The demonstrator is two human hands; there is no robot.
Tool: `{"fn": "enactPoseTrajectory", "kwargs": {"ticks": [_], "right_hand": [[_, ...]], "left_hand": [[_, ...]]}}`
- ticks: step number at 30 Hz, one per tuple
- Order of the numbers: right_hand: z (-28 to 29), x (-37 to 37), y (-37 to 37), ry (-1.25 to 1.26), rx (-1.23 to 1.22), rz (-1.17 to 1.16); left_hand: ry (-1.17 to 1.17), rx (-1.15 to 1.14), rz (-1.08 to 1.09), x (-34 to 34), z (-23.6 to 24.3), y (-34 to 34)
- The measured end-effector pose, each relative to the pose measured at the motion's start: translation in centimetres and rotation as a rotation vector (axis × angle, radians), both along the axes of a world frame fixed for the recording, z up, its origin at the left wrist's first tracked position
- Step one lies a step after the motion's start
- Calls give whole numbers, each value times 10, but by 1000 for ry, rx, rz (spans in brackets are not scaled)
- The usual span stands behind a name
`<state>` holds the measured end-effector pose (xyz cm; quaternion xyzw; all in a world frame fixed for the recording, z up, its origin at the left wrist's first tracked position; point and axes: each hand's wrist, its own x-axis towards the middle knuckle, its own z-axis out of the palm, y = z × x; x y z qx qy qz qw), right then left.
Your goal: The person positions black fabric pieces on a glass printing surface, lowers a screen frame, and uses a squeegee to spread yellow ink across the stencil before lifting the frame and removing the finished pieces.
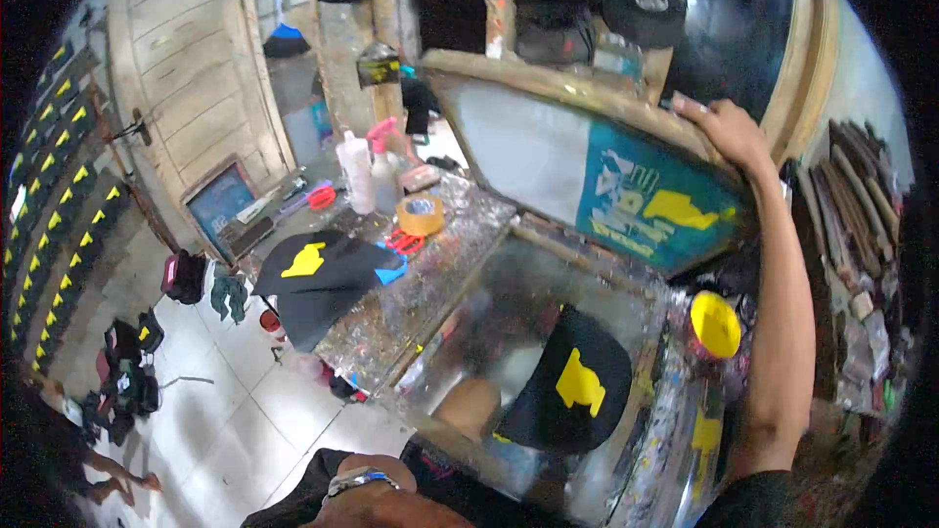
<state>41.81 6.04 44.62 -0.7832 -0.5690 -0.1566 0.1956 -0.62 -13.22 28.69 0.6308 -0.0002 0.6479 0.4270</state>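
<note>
head | right hand (pixel 722 129) curled over frame (pixel 577 92) | left hand (pixel 389 466) grip unclear | stained table (pixel 377 323) | tiles (pixel 210 352)

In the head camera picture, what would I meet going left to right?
Door, white bottle, tape roll, the nearer black cloth piece with a yellow shape, right hand, brown sticks.
</note>
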Motion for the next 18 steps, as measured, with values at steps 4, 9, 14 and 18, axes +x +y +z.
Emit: {"fn": "enactPoseTrajectory", "kwargs": {"ticks": [4,9,14,18], "right_hand": [[9,-13,5,34,-14,-25],[4,-13,1,84,-26,-54],[5,-16,6,76,-28,-78],[9,-1,5,62,-9,-38]], "left_hand": [[-33,19,27,-11,9,-9],[-35,4,40,-16,4,-12],[-42,14,59,-21,1,-2],[-47,47,78,-19,0,3]]}}
